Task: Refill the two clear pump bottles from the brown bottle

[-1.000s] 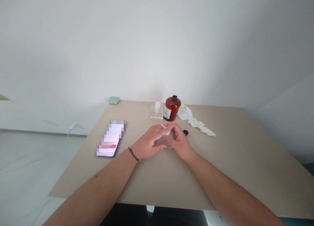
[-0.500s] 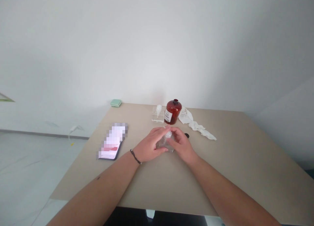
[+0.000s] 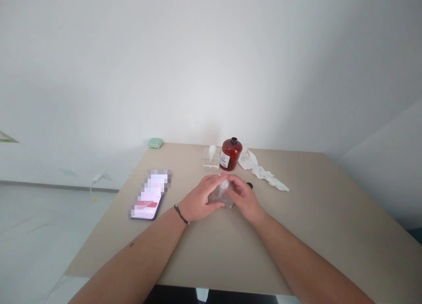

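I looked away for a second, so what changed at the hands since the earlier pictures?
Little changed: both hands, left hand and right hand, keep clasping the small clear plastic bottle on the beige table; its white cap now shows between the fingertips. The amber glass bottle, crumpled white tissue and phone stayed put.

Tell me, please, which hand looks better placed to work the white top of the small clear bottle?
Probably the right hand: its fingertips meet at the white top of the clear bottle, while the left hand wraps the bottle's side, steadying it on the table.
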Demonstrator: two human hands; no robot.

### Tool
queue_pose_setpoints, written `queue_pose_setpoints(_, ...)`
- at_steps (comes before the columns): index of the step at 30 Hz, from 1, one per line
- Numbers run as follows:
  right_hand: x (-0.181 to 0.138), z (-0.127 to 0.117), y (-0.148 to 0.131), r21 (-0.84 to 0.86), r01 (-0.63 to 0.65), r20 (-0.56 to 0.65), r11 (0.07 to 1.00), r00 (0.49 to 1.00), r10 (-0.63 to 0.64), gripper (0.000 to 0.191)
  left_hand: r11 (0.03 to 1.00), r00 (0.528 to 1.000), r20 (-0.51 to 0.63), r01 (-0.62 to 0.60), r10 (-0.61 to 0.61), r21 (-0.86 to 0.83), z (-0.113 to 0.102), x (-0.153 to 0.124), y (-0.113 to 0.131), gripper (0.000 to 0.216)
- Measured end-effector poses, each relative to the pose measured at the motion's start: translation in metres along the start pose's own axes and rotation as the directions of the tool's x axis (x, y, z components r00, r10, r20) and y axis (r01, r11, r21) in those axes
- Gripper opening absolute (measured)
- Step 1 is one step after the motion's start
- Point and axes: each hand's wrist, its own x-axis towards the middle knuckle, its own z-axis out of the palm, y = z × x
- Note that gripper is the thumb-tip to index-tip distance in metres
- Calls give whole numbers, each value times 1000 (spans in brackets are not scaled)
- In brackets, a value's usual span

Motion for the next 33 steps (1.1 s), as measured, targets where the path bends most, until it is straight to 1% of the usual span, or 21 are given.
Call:
queue_pose_setpoints(3,0,0,0,-13,25,-2,1000,1000,-25,24,1000,1000,0,-9,9,-8,0,0,0,83)
queue_pose_setpoints(7,0,3,1,-20,-25,-64,999,998,23,28,1000,1000,-4,-9,9,-18,-1,1,0,82)
queue_pose_setpoints(9,0,4,1,-18,-30,-54,999,998,29,29,1000,1000,-5,-9,9,-20,-1,1,0,82)
queue_pose_setpoints(13,-1,2,-3,-22,0,-21,1000,1000,-1,29,1000,1000,-10,-8,8,-17,0,0,-2,80)
queue_pose_setpoints(17,-1,2,-5,-44,15,-35,999,999,-16,26,1000,1000,-11,-20,20,-13,0,0,-2,81)
queue_pose_setpoints(22,-1,4,-4,-37,-29,-69,999,997,26,27,1000,1000,2,-25,25,-16,0,0,0,79)
queue_pose_setpoints(27,-2,2,-4,-46,19,-18,999,1000,-19,29,1000,1000,3,-21,21,-13,0,0,-1,78)
queue_pose_setpoints(29,-2,3,-5,-56,29,-32,998,999,-31,27,1000,1000,1,-24,24,-13,0,0,0,78)
queue_pose_setpoints(33,-2,5,-6,-44,-10,-61,999,998,7,27,1000,1000,4,-22,22,-14,0,1,1,77)
